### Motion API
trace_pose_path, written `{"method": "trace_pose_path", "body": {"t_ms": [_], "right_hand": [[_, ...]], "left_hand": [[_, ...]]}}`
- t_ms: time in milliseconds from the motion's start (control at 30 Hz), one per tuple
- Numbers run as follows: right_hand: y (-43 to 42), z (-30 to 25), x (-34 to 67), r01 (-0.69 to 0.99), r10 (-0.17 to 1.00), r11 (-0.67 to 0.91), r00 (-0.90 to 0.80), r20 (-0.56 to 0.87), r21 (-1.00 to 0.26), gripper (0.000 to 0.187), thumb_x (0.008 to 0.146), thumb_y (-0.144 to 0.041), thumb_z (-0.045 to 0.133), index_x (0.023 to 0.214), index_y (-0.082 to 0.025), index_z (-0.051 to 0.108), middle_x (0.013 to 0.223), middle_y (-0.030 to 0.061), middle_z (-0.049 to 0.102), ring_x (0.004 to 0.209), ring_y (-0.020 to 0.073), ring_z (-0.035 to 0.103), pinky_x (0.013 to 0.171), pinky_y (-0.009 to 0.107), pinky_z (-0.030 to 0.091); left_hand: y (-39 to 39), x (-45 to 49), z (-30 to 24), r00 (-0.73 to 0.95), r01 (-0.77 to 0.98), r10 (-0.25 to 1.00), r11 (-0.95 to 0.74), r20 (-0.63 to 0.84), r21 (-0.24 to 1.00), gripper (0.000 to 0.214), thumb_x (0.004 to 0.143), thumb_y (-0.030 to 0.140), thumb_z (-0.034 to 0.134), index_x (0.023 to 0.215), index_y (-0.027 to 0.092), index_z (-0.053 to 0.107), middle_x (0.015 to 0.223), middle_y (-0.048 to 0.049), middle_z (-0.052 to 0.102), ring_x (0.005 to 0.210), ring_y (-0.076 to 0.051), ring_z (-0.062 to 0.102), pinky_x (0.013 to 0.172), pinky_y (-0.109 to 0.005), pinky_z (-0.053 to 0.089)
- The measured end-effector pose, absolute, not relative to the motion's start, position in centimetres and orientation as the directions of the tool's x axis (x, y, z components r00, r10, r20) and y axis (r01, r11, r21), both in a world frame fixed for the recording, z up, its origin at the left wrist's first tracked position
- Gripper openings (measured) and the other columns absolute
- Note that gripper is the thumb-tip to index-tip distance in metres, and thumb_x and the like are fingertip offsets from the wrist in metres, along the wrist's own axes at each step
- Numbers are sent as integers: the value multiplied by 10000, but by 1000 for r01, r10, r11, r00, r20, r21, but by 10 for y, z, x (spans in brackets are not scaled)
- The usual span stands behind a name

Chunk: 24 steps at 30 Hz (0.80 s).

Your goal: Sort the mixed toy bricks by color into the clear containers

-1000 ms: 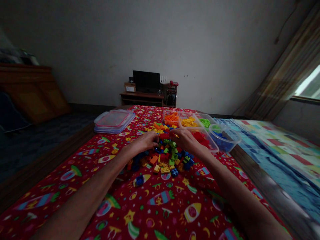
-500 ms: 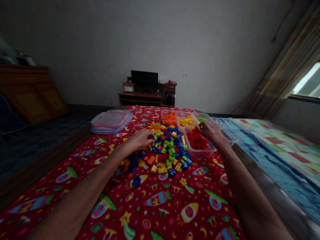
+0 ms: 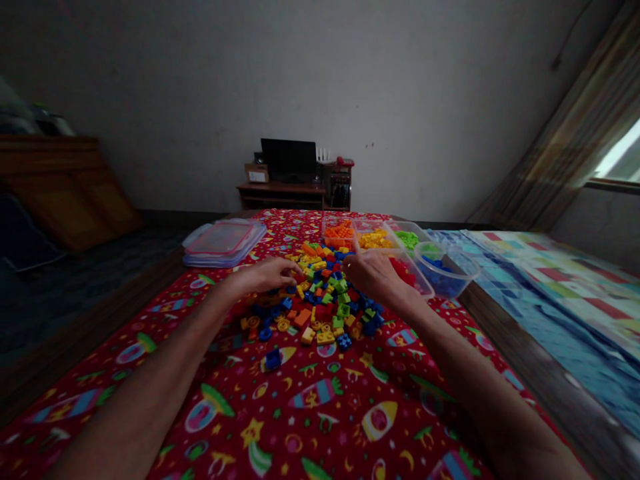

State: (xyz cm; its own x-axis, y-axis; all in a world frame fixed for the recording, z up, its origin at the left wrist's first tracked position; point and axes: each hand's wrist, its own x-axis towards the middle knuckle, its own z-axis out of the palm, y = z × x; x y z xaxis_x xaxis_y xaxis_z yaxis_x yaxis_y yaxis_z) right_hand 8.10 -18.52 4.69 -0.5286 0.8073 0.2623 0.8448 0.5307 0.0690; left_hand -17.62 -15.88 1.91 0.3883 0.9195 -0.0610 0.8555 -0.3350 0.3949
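Note:
A heap of mixed toy building blocks in blue, green, yellow, orange and red lies on the table. My left hand hangs over the heap's left side, fingers loosely bent and apart, a blue piece just below the fingertips. Above the heap's right edge, my right hand points left with its fingers drawn together; its fingertips are partly hidden, and so is anything in them. Behind that hand stands a clear tub of red blocks, partly covered by it.
Further clear tubs hold orange blocks, yellow blocks, green blocks and blue blocks. Stacked lids lie at the left. One blue block sits apart on the red patterned cloth. A bed adjoins the right side.
My right hand has moved left from above the red tub to the heap's right edge, uncovering the green and blue tubs. My left hand has shifted slightly left.

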Motion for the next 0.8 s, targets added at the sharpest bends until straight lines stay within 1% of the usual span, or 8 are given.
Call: {"method": "trace_pose_path", "body": {"t_ms": [100, 200, 267, 367, 467, 567, 667, 800], "right_hand": [[-188, 40, 77, 838, 811, 541, -541, 225, 63, 263, 850, -142, 436, 767, -146, 686, 662, 101, 641, 566, 126, 511, 534, 247, 301], [-187, 37, 75, 827, 800, 559, -557, 223, 65, 274, 860, -146, 425, 762, -154, 681, 678, 99, 644, 587, 140, 531, 556, 255, 317], [-182, 37, 70, 819, 790, 569, -568, 231, 67, 298, 885, -156, 396, 803, -154, 682, 715, 100, 656, 600, 142, 540, 564, 255, 323], [-167, 37, 55, 788, 750, 612, -606, 266, 68, 315, 909, -150, 360, 915, -157, 675, 813, 103, 676, 678, 157, 573, 609, 258, 356], [-151, 32, 33, 728, 691, 683, -670, 273, 57, 304, 886, -99, 386, 1016, -151, 656, 959, 113, 678, 821, 172, 593, 689, 258, 399], [-144, 26, 15, 702, 676, 710, -703, 220, 61, 329, 847, -37, 402, 1040, -133, 651, 990, 119, 675, 852, 171, 585, 717, 249, 423], [-146, 20, 10, 705, 683, 708, -700, 211, 48, 317, 841, -33, 408, 994, -123, 671, 930, 121, 685, 802, 179, 586, 701, 256, 433], [-148, 15, 21, 706, 691, 704, -654, 308, -82, 306, 842, -78, 467, 1064, -114, 674, 919, 119, 700, 809, 182, 610, 722, 260, 439]], "left_hand": [[-158, -179, 18, 424, 859, 902, -372, -83, 352, 325, 733, 309, 548, 1001, 209, 701, 936, -13, 736, 828, -170, 656, 702, -203, 473], [-159, -179, 20, 402, 878, 914, -369, -51, 304, 292, 759, 294, 526, 967, 210, 713, 923, -11, 740, 832, -164, 656, 696, -193, 467], [-160, -177, 22, 346, 909, 938, -330, -18, 255, 271, 765, 270, 524, 940, 205, 721, 887, -12, 742, 807, -165, 656, 676, -194, 463], [-164, -171, 21, 293, 937, 956, -283, -22, 206, 242, 748, 231, 560, 922, 200, 725, 928, -19, 743, 832, -173, 660, 690, -201, 463], [-169, -163, 19, 298, 944, 952, -283, -68, 168, 219, 755, 211, 582, 919, 184, 724, 954, -45, 741, 854, -185, 661, 702, -212, 459], [-170, -160, 18, 307, 948, 949, -297, -72, 118, 191, 759, 195, 587, 892, 170, 721, 915, -55, 742, 816, -187, 659, 675, -217, 453], [-167, -165, 18, 331, 939, 942, -322, -60, 123, 194, 754, 202, 592, 898, 161, 715, 888, -49, 742, 781, -183, 658, 644, -214, 448], [-163, -171, 20, 397, 897, 917, -383, -22, 222, 244, 743, 207, 580, 943, 179, 717, 938, -35, 742, 824, -182, 664, 675, -211, 455]]}}
